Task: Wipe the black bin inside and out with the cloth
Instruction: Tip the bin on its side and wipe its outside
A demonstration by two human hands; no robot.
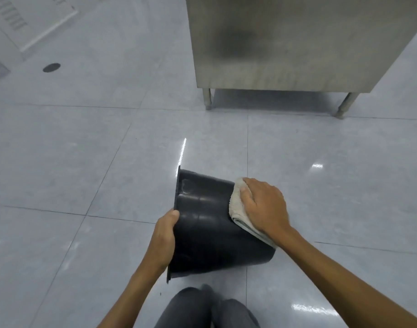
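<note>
A glossy grey tiled floor [84,162] fills the frame, with a stainless steel cabinet [285,43] on short legs at the upper right. Low in the centre, the black bin [207,223] lies on its side, rim toward the left. The left hand [163,235] grasps that rim. The right hand [264,207] presses a folded pale cloth [238,209] flat against the bin's base end, fingers spread rather than clenched. A dark round floor drain [51,67] sits at upper left.
</note>
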